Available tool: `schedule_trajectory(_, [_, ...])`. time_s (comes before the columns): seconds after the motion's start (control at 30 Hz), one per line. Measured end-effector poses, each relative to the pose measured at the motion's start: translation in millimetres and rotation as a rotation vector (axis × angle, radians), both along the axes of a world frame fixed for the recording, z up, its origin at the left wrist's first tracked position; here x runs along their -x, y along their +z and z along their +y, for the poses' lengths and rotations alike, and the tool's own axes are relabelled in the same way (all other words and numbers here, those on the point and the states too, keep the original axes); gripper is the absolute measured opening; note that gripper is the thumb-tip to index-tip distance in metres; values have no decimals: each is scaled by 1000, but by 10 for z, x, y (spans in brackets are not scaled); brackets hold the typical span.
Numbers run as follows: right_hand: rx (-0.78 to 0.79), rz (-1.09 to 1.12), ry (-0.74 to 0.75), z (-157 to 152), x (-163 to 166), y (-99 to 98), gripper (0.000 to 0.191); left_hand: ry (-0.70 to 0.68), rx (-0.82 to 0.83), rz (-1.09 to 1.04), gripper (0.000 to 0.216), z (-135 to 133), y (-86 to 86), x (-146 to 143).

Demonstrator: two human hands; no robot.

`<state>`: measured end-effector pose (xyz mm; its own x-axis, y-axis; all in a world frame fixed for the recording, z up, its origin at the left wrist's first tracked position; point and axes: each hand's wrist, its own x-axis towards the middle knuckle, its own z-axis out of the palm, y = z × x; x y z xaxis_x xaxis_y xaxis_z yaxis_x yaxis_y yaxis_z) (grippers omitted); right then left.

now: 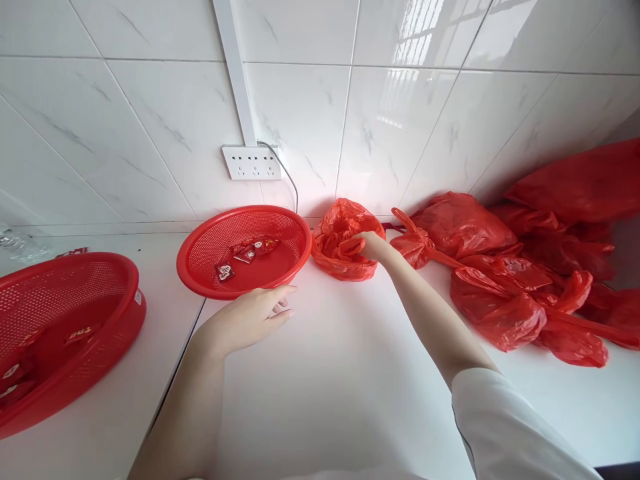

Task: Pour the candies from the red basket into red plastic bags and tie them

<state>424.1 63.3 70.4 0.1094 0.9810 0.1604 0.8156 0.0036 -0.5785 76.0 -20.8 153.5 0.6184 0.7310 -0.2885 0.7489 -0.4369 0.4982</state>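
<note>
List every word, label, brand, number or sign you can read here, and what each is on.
No text can be read with certainty.
Packets in the middle basket: pale marks, too small to read.
Other packets in the left basket: pale marks, too small and blurred.
White sticker on the left basket: too small to read.

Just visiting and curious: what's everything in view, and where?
Perforated baskets: two, red, left and centre
Wrapped packets: several, red, in baskets
Open plastic bag: one, red, centre
Heaped plastic bags: several, red, right
Small item: one, red and white, behind left basket
Plastic item: one, clear, left edge
Socket panel: one, white, wall
Cable: one, grey, beside panel
Trunking: one, white, above panel
Tiles: many, white, wall
Tabletop: at least one, white, beneath
White sleeve: one, right arm
Left hand: one, bare, by basket rim
Right hand: one, bare, at bag mouth
</note>
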Motion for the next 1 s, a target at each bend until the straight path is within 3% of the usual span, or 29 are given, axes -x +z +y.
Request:
schedule_trajectory(0.2, [-453, 319, -257, 30, -192, 257, 26, 9, 16, -3, 55, 8, 18, 0])
schedule_trajectory(0.3, [-643, 852, -204, 81, -281, 404, 28, 20, 25, 4, 56, 2, 27, -8])
schedule_trajectory(0.47, [-754, 2069, 165, 3, -378, 505, 27, 11, 17, 8, 56, -17, 37, -2])
schedule_trajectory(0.53, [-784, 2314, 234, -39, -381, 505, 27, 7, 10, -4, 55, -15, 28, 2])
schedule_trajectory(0.6, [-833, 2278, 198, -40, -344, 487, 27, 2, 6, -18, 54, -7, 7, 1])
schedule_trajectory(0.73, [-860, 2003, 29, 34, -170, 409, 28, -9, 5, -37, 52, 3, -37, -12])
schedule_trajectory(0.83, [-841, 1953, 17, 38, -57, 378, 31, 1, -10, -56, 51, -1, -57, -15])
schedule_trajectory(1.0, [-894, 2048, 86, -77, -7, 628, 30, 47, -33, -158, 48, 2, -79, -78])
